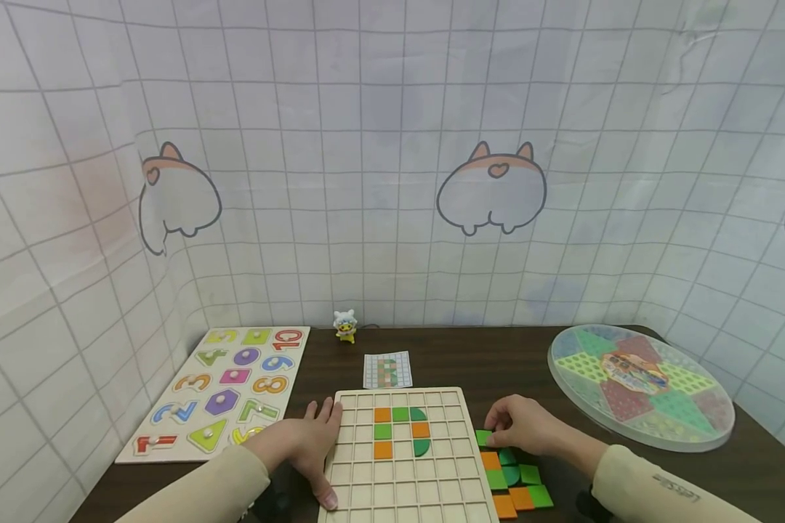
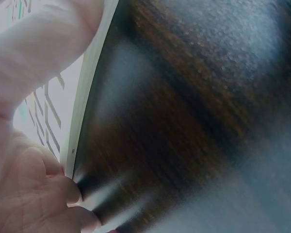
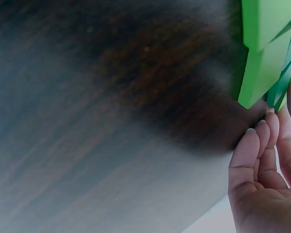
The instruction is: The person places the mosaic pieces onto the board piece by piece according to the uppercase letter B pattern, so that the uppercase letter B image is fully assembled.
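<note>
A pale wooden grid board (image 1: pixel 402 479) lies in front of me with orange squares, green squares and dark green rounded pieces set in its upper cells. My left hand (image 1: pixel 310 447) rests along the board's left edge, fingers spread and thumb at the lower left. In the left wrist view the thumb (image 2: pixel 43 48) lies over the rim of the board. Just right of the board, my right hand (image 1: pixel 523 425) pinches a green square tile (image 1: pixel 482 437) with curled fingers. Below it lies a pile of loose orange tiles (image 1: pixel 522 498) and green tiles (image 1: pixel 539 496), seen close in the right wrist view.
Behind the board lies a small pattern card (image 1: pixel 399 359), with a toy figure (image 1: pixel 345 327) farther back. A number-and-shape puzzle board (image 1: pixel 192 418) occupies the left side. At the right is a round Chinese checkers board (image 1: pixel 589 407). A gridded cloth (image 1: pixel 340 269) surrounds the dark table.
</note>
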Available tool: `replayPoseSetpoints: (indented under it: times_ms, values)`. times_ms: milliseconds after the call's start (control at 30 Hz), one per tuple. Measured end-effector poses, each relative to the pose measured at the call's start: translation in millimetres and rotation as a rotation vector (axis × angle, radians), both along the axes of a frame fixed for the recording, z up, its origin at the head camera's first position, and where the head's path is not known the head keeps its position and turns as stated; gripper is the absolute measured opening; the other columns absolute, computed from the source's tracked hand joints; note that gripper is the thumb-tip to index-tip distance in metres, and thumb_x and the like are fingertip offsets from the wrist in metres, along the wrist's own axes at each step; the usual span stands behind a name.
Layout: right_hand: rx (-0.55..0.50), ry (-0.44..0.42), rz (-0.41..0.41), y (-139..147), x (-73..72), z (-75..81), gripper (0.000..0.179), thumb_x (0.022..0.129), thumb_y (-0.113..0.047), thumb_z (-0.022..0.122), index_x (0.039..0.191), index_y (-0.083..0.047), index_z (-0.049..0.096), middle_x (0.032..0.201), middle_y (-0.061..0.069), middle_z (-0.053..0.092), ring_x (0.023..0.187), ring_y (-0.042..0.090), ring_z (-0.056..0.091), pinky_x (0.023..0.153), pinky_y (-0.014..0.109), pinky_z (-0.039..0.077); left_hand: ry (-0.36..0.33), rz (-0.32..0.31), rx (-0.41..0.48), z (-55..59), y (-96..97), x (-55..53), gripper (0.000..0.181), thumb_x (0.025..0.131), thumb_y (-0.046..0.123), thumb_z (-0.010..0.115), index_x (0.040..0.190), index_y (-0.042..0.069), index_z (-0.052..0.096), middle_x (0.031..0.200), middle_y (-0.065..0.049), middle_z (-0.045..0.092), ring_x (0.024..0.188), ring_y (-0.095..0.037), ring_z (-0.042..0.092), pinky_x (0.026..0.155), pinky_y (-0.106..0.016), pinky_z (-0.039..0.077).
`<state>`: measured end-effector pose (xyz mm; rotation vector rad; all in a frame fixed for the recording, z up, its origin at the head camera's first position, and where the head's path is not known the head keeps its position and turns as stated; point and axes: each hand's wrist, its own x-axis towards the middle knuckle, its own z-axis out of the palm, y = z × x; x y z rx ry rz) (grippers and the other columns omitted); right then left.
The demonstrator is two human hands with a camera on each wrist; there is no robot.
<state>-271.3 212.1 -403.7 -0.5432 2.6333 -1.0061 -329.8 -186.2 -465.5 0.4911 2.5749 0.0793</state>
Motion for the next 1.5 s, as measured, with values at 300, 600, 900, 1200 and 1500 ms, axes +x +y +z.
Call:
replayPoseSetpoints:
  times_ms: [300,600,900,1200,1500]
  values:
    - [-0.019,-0.014,0.006,1,-0.9,2.8,0.019,0.086,-0.008,0.082,0.099,-0.002,0.069,0.081,0.003,0.065,0.074,0.017,0.056,0.066,0.031,0.048,-0.004,0.011,0.014,-4.1,-2.9,-3.5,0.169,0.035,0.086,0.083,0.166,0.012,0.006,0.173,-0.017,0.005,0.158,-0.046,0.004,0.121,-0.063,0.026]
    - [0.049,0.034,0.012,1,-6.6,-3.1,0.021,0.082,-0.011,0.085,0.095,-0.005,0.070,0.077,-0.003,0.064,0.070,0.012,0.056,0.066,0.030,0.049,-0.004,0.011,0.024,-6.7,-3.3,-5.4,0.169,0.035,0.087,0.083,0.166,0.013,0.007,0.173,-0.017,0.006,0.158,-0.045,0.004,0.120,-0.063,0.027]
    - [0.063,0.060,-0.082,-3,-2.1,0.7,0.018,0.084,-0.006,0.083,0.096,-0.003,0.070,0.081,0.000,0.068,0.075,0.014,0.061,0.068,0.032,0.053,0.006,0.007,0.018,-7.5,-1.8,-4.5,0.168,0.034,0.086,0.083,0.166,0.013,0.008,0.173,-0.017,0.007,0.158,-0.046,0.005,0.121,-0.063,0.026]
    - [0.006,0.113,-0.076,-23,4.7,13.9,0.017,0.086,-0.005,0.080,0.100,0.001,0.072,0.083,0.002,0.069,0.074,0.013,0.062,0.065,0.029,0.053,0.018,0.008,-0.003,-0.1,1.8,0.1,0.168,0.034,0.087,0.083,0.166,0.012,0.009,0.173,-0.017,0.007,0.158,-0.045,0.006,0.121,-0.062,0.026]
    - [-0.055,0.102,0.011,-66,12.9,14.1,0.019,0.082,-0.002,0.083,0.099,0.001,0.075,0.080,0.000,0.068,0.075,0.014,0.061,0.066,0.027,0.054,0.017,0.006,0.001,0.9,2.1,1.0,0.168,0.035,0.087,0.083,0.166,0.012,0.009,0.173,-0.017,0.007,0.158,-0.046,0.006,0.121,-0.062,0.025]
